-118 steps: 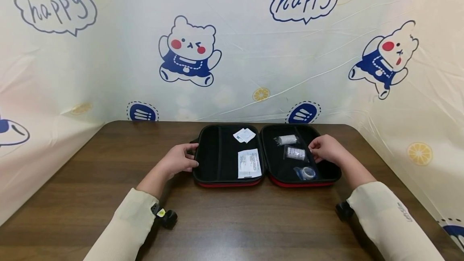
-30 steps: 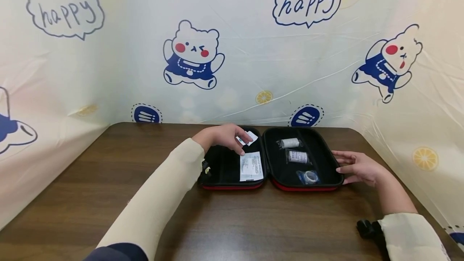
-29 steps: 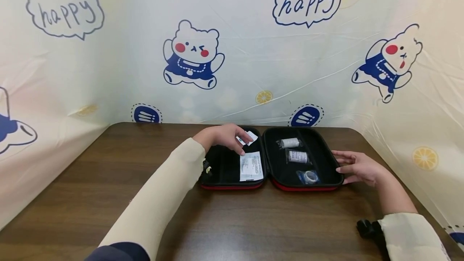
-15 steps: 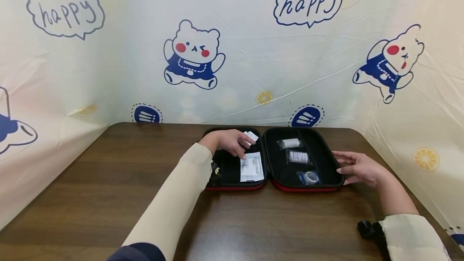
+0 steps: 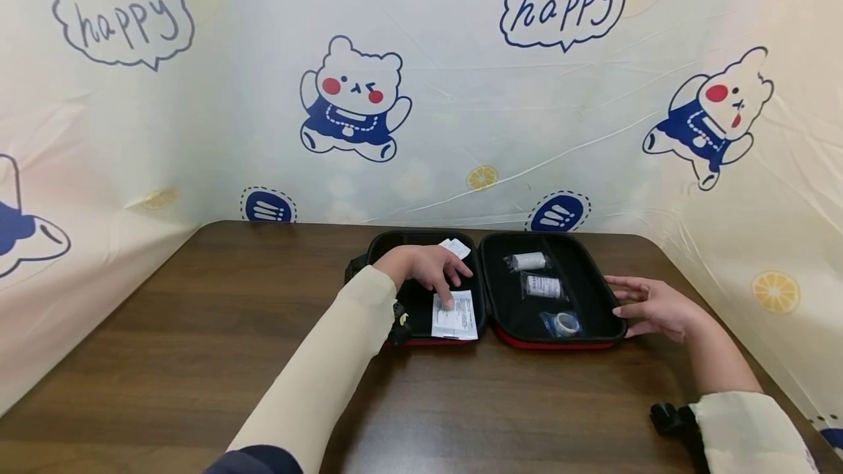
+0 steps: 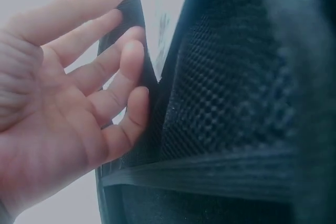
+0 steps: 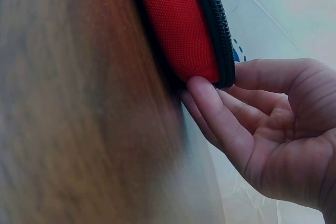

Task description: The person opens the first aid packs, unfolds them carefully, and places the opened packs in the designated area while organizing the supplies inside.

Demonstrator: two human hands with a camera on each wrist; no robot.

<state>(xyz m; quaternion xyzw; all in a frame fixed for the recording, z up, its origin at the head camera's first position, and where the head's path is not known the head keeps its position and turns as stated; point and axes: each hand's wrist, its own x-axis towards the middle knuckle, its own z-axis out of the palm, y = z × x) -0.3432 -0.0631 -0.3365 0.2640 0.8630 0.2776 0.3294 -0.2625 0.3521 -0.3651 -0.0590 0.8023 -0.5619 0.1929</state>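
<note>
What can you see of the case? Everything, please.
The case lies open on the table, its two rounded halves side by side. The inside is black, with mesh in the left half; the outside is red, woven-looking, with a black zip along the edge. White packets lie in the left half, three wrapped items in the right. The right hand touches its right side; the left hand is over the left half, contact unclear.
</note>
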